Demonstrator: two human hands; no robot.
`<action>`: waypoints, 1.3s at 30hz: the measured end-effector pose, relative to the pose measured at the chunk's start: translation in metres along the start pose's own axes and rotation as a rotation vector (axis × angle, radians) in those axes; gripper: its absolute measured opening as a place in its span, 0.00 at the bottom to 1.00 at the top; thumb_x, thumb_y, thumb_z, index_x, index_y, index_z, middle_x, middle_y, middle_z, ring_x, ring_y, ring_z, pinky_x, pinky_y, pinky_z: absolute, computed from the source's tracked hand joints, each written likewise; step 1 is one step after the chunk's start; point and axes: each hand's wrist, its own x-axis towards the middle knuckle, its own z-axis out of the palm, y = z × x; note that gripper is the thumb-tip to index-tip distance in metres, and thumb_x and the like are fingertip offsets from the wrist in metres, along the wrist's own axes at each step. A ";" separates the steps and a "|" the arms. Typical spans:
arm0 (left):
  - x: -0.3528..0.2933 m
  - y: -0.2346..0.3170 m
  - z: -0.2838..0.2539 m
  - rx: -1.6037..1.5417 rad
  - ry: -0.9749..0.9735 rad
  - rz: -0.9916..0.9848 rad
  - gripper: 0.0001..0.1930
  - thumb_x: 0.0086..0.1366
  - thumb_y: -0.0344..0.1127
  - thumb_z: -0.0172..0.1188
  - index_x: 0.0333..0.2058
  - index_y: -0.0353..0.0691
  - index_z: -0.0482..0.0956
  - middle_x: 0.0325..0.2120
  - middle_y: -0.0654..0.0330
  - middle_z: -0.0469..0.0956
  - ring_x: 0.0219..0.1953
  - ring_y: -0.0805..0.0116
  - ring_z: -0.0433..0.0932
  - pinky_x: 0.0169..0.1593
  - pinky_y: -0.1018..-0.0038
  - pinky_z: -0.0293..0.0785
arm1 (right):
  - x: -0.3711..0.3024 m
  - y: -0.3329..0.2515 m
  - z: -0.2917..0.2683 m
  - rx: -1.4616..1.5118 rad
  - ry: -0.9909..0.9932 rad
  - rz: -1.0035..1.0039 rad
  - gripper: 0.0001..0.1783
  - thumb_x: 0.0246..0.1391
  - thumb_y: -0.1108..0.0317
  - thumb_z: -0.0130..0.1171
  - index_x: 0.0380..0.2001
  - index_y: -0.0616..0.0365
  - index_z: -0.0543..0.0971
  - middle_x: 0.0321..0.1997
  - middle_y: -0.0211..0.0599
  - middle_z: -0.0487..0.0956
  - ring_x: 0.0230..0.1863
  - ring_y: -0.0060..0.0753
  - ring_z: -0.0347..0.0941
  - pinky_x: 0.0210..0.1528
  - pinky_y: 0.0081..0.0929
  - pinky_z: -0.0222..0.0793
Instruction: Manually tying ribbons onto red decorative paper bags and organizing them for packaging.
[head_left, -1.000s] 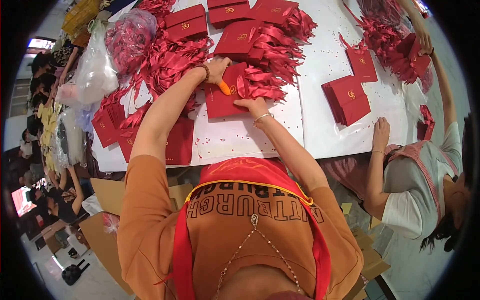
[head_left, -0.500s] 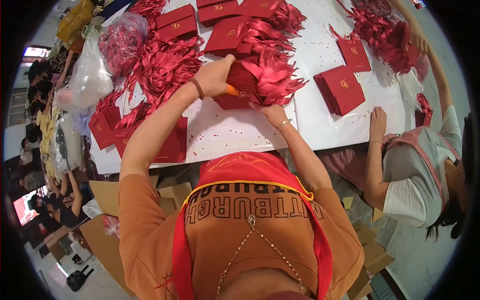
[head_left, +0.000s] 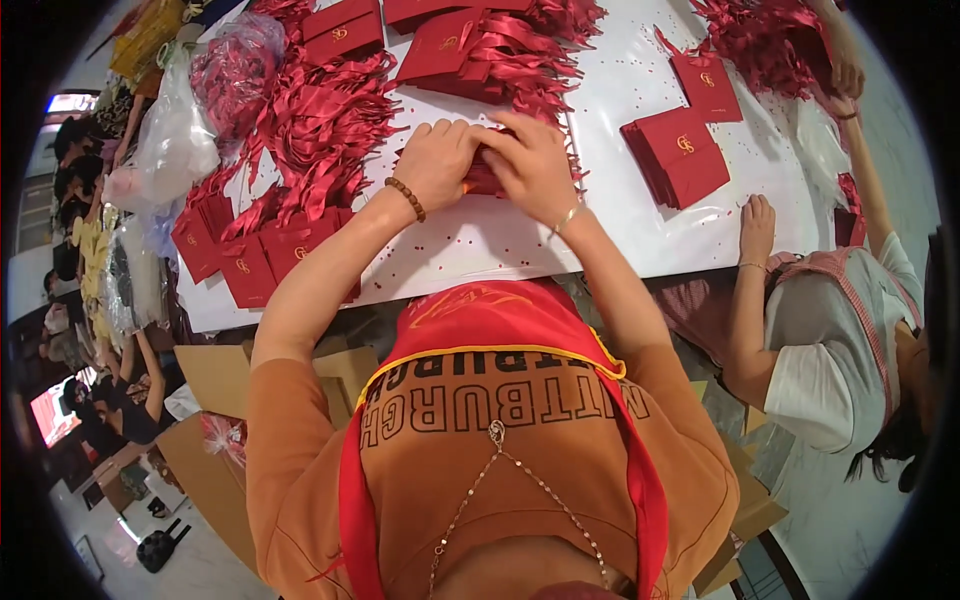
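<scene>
My left hand (head_left: 436, 168) and my right hand (head_left: 532, 168) meet over a bundle of red gift bags (head_left: 486, 181) near the table's front. Fingers of both hands are bent round its top edge. The hands cover most of the bundle; only some red and ribbon shows between and below them. A small orange patch shows by my left thumb. Just beyond lies a stack of red gift bags (head_left: 440, 48) with gold print, its red satin ribbons (head_left: 525, 62) spread to the right. More red gift bags (head_left: 250, 268) lie left of my left forearm.
A heap of red ribbons (head_left: 325, 135) and clear plastic bags (head_left: 178, 140) lie on the left. At right are a red bag stack (head_left: 680, 160) and a co-worker (head_left: 835, 340), one hand on the table edge. Cardboard boxes (head_left: 205, 480) stand below the white table (head_left: 640, 240).
My right hand has risen from the bundle's lower edge to its top, beside my left hand. The bundle's loose ribbons, spread over it before, are now mostly hidden. The co-worker's far hand has shifted.
</scene>
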 end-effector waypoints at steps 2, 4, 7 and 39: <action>0.000 -0.002 0.000 0.013 -0.009 0.001 0.26 0.37 0.36 0.66 0.38 0.39 0.67 0.29 0.58 0.69 0.34 0.61 0.69 0.37 0.68 0.63 | -0.012 0.023 0.007 0.089 0.015 0.058 0.15 0.46 0.73 0.55 0.40 0.53 0.75 0.45 0.36 0.71 0.46 0.40 0.67 0.50 0.34 0.59; 0.000 0.000 0.001 -0.013 0.013 -0.005 0.31 0.36 0.37 0.68 0.41 0.39 0.65 0.30 0.58 0.69 0.34 0.60 0.69 0.37 0.67 0.63 | -0.022 0.038 0.002 0.201 0.095 0.128 0.14 0.46 0.77 0.53 0.40 0.57 0.75 0.42 0.38 0.73 0.41 0.39 0.70 0.45 0.29 0.64; -0.002 -0.001 -0.002 -0.023 0.007 -0.027 0.28 0.37 0.36 0.66 0.40 0.39 0.67 0.29 0.58 0.69 0.35 0.61 0.70 0.37 0.68 0.63 | -0.039 0.054 -0.004 0.267 0.137 0.636 0.15 0.46 0.75 0.54 0.40 0.56 0.74 0.45 0.41 0.70 0.44 0.42 0.68 0.47 0.34 0.63; -0.034 -0.033 0.053 -2.078 0.392 -0.728 0.42 0.58 0.69 0.25 0.60 0.39 0.51 0.54 0.48 0.62 0.54 0.62 0.65 0.55 0.68 0.62 | -0.027 0.047 0.030 0.296 -0.322 0.221 0.67 0.18 0.56 0.77 0.58 0.62 0.44 0.60 0.49 0.50 0.61 0.46 0.52 0.61 0.35 0.50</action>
